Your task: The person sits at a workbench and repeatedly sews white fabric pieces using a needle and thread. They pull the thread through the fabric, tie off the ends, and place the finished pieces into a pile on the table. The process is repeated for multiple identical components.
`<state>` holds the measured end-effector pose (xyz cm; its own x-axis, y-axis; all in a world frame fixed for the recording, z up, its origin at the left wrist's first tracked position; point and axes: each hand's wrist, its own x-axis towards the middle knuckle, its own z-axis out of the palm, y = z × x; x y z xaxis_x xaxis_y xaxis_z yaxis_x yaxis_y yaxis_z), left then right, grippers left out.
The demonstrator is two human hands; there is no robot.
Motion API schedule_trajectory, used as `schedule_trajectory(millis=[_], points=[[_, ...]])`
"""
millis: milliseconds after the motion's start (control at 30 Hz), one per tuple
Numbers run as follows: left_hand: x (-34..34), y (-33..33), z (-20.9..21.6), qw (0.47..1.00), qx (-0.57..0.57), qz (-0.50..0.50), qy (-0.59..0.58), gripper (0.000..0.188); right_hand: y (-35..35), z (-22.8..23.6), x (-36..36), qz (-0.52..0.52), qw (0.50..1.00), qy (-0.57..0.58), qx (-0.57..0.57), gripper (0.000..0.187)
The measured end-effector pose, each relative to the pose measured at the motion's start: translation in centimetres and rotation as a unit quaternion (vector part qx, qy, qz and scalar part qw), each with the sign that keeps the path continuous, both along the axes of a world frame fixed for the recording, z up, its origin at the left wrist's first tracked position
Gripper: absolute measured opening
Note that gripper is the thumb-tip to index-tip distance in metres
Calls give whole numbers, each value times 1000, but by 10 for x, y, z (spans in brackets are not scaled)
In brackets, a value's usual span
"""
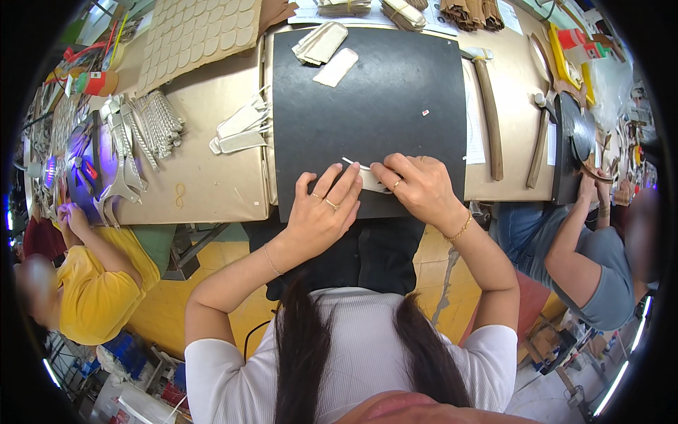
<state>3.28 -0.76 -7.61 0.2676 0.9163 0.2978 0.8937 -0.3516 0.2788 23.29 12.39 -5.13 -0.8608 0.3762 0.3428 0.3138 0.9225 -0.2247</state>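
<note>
A small off-white piece (372, 181) of leather-like material lies on the black work mat (381, 92), close to its near edge. My left hand (326, 205) rests over its left end, fingers stretched and fingertips pressing down. From the right, my right hand (418, 189) pinches the piece's upper edge between thumb and bent fingers. A thin white strip shows along that edge between the two hands. My fingers hide much of the piece. At the mat's far left lie a stack of off-white rounded pieces (320, 44) and a single off-white piece (336, 68).
Left of the mat are strapped off-white pieces (241, 128), a bundle of pale straps (157, 121) and a sheet of oval pieces (201, 35). A hammer (487, 106) lies at right, with another hammer (540, 134) beyond. Co-workers sit on both sides.
</note>
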Motion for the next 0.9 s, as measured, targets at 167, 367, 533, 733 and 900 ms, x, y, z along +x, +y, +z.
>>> schedule_trajectory(millis=[167,367,533,733,900], points=[[-1,4,8,1000,-10,-7,9,40,1,-1,0,5,1000,-1,9,23],[-2,10,18,999,-12,-23,29,34,-2,-1,16,5,1000,-11,20,30],[-1,13,17,999,-7,-24,20,33,-11,3,43,-16,998,-54,5,38],[-1,11,16,999,-22,-22,24,40,-15,-1,49,-26,998,-55,16,37],[-1,10,16,999,-28,-21,28,40,-16,-1,48,-28,998,-56,13,37]])
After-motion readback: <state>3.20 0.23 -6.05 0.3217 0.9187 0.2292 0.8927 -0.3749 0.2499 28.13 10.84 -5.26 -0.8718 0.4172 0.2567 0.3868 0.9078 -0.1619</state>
